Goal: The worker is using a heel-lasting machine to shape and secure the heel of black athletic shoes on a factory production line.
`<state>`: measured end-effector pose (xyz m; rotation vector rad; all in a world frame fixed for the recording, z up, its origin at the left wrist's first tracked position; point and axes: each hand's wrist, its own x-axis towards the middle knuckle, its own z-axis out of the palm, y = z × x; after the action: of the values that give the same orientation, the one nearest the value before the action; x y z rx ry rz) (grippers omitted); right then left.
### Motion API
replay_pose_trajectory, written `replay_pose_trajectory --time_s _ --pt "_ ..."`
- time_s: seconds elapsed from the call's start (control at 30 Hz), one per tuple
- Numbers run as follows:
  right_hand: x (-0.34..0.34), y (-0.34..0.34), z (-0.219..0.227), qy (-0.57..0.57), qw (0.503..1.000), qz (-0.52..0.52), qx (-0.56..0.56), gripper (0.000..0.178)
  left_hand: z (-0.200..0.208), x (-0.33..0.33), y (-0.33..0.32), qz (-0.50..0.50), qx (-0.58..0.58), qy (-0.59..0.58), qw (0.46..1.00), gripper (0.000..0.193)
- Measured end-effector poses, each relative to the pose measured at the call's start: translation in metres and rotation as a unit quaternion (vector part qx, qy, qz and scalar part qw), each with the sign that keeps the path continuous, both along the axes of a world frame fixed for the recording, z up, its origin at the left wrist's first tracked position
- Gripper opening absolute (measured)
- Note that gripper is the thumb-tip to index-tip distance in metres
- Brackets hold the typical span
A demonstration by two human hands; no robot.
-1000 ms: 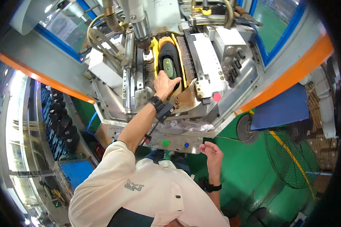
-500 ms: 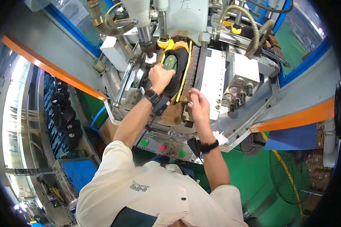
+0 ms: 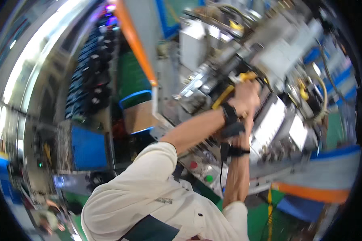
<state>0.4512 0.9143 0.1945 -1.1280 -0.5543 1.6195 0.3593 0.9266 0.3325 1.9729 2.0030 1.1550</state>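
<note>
The right hand (image 3: 248,120) has moved from its separate position near the machine's front right corner, where it was half a second ago, to a point directly beneath the left hand (image 3: 245,95). The two hands now overlap in the view, left over right. This indicates that both hands are engaged at one location; the left hand alone was on the green insert in the black shoe before.

The location is the middle of the machine bed, toward its far edge, between the yellow strip (image 3: 223,97) on the left and the white block (image 3: 271,124) along the right edge. The yellow clamp (image 3: 247,76) is just beyond the left hand's fingers. The black shoe was seated between the yellow strips; its present position cannot be confirmed, because the hands cover that place and the view is blurred.

Left hand: back uppermost, fingers apparently bent; how far, and on what, cannot be told. Right hand: mostly concealed; finger opening and any hold cannot be told.

The view has also swung, so the machine appears rotated. The front panel's red button (image 3: 193,165) and green button (image 3: 209,178) are well apart from both hands.
</note>
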Motion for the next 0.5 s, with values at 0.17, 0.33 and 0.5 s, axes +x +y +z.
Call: replay_pose_trajectory --time_s 0.17,0.33,0.5 --pt "-0.002 -0.141 0.081 0.186 0.978 0.079 0.050 0.061 0.020 -0.044 -0.149 -0.040 0.131 -0.094 0.986 0.035" --pt "0.028 -0.170 -0.011 0.289 0.879 0.354 0.134 0.078 0.028 -0.063 -0.361 -0.053 0.068 -0.218 0.972 0.063" --pt "-0.042 -0.322 0.049 0.142 0.777 0.600 0.124 0.078 0.054 -0.064 -0.533 0.140 0.002 -0.044 0.989 0.092"
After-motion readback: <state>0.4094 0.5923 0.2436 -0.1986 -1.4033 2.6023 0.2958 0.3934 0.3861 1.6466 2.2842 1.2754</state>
